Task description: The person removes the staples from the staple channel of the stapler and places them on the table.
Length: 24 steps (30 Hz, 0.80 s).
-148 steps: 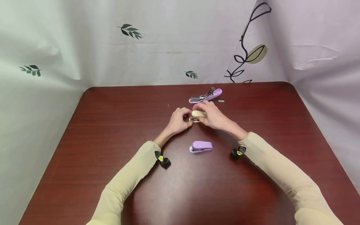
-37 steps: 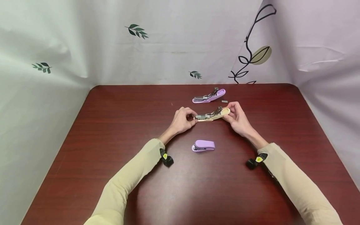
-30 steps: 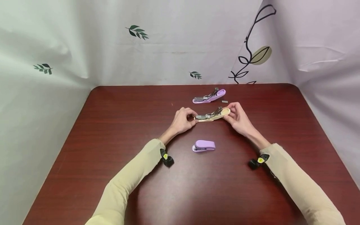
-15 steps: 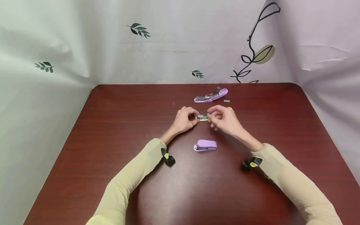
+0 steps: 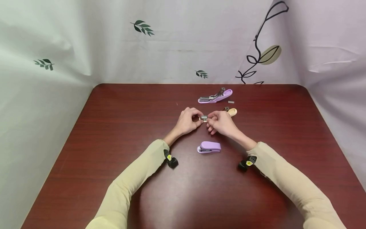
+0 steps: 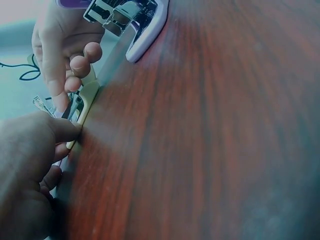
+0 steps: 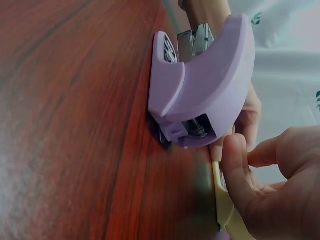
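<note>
A cream stapler (image 5: 233, 112) lies folded back on the table, its metal channel (image 5: 204, 117) showing between the hands. My left hand (image 5: 187, 121) grips its front end between thumb and fingers. My right hand (image 5: 224, 122) reaches over its middle, thumb and index finger at the channel; the other fingers are curled. In the left wrist view, a thin metallic strip (image 6: 42, 104) sticks out by the fingertips; whether it is staples I cannot tell. The right hand hides much of the stapler in the head view, where the cream cover end shows behind it.
Nearer the person, a lilac stapler (image 5: 211, 146) sits folded together; it looms large in the right wrist view. Behind the hands lies another lilac stapler (image 5: 215, 98), folded back, with a small grey staple strip (image 5: 231, 102) beside it. A white curtain hangs behind the table.
The cream stapler was upright and closed at first, then folded back. My right hand left its cover end and moved left to the metal channel. My left hand has kept its grip.
</note>
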Motion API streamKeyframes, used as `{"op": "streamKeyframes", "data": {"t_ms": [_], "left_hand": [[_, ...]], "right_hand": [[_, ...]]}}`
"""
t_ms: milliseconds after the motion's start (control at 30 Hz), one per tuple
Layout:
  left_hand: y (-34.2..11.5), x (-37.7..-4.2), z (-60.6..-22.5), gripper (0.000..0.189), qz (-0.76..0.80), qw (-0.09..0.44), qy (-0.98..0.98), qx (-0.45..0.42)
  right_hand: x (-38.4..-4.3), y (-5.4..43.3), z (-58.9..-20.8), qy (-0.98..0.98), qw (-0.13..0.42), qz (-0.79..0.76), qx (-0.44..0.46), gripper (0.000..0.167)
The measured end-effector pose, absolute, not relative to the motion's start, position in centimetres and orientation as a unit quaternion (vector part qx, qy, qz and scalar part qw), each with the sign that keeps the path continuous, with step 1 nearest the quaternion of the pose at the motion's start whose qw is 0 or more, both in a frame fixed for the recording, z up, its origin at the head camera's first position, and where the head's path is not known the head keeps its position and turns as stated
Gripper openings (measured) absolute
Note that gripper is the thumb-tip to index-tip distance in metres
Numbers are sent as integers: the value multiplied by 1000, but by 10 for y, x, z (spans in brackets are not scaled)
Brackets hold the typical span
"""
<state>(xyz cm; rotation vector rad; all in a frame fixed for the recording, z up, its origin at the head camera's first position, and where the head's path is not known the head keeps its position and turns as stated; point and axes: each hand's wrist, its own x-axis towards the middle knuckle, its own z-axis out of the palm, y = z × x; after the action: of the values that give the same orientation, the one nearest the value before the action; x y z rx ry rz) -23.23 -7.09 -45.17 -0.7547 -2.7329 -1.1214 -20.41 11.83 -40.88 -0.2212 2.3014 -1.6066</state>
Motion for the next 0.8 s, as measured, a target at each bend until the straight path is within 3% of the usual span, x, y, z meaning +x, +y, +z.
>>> {"op": "streamKeyframes", "data": {"t_ms": [433, 800], "left_hand": [[-72, -232, -453, 19, -373, 59, -888, -261], [-72, -231, -452, 18, -370, 56, -891, -258]], "right_hand": [[-204, 107, -408, 754, 181, -632, -14, 26], [-205, 98, -412, 730, 147, -667, 29, 21]]}}
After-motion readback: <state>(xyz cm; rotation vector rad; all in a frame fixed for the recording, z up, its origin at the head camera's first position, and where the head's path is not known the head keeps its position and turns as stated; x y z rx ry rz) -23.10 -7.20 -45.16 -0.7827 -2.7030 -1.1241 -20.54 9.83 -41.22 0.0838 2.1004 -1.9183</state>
